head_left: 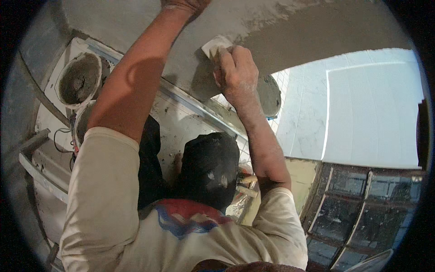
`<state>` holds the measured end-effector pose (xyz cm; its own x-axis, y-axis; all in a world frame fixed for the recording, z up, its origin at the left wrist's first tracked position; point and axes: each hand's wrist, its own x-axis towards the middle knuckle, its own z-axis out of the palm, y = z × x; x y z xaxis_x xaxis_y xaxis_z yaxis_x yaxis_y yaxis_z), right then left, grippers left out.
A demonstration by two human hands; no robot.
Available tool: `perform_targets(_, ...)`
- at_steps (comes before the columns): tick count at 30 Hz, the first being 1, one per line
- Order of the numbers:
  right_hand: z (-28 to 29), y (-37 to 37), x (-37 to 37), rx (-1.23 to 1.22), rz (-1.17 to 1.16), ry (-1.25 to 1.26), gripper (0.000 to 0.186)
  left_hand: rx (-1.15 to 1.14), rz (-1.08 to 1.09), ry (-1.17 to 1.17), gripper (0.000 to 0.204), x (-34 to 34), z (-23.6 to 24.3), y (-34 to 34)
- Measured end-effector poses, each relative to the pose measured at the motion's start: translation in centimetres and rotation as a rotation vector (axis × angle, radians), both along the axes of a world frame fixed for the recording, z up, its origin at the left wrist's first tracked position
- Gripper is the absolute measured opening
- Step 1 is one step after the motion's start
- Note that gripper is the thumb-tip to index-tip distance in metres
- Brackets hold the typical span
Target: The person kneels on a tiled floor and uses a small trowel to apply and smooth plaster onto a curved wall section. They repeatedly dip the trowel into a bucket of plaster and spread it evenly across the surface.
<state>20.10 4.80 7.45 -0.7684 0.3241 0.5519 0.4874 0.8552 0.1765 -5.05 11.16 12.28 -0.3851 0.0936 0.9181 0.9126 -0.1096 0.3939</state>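
Where plaster (312, 36) shows, right hand (238, 75) holds tool (215, 45) (pale).

Upper centre offers passage between the left forearm (147, 68) and right hand (236, 75); a mortar bucket (94, 69) obstructs upper left, a grey round container (271, 96) right of centre.

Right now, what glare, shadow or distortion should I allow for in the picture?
Head view: fisheye rim black all round; the pale panel at right glares brightest, with a white streak; a dark shadow lies on the plastered surface beside the right hand; the left side looks dim.
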Motion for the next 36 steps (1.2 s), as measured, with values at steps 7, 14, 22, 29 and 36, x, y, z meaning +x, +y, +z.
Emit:
perform_targets(7, 13.0, -0.2, 5.5, 0.495, -0.115, 0.448, 0.038, -0.016, -0.026, -0.011, 0.077, -0.1, 0.3, -0.9)
perform_targets(14, -1.1, 0.5, 0.1, 0.086, -0.077, 0.023, 0.047, -0.014, -0.044, -0.024, 0.078, 0.4, -0.1, -0.9)
perform_targets(22, 13.2, 1.0, 6.3, 0.586, -0.090, 0.401, 0.039, -0.020, -0.020, -0.024, 0.080, -0.2, 1.0, -0.2)
perform_targets(29, -3.3, -0.1, 3.4, 0.277, -0.133, 0.181, 0.049, 0.042, -0.004, -0.004, 0.079, -0.2, 0.2, 0.5)
perform_targets(36, -15.1, -0.3, 0.1, -0.215, 0.118, -0.071, 0.039, 0.070, 0.022, 0.034, 0.078, -0.3, -0.7, 1.0)
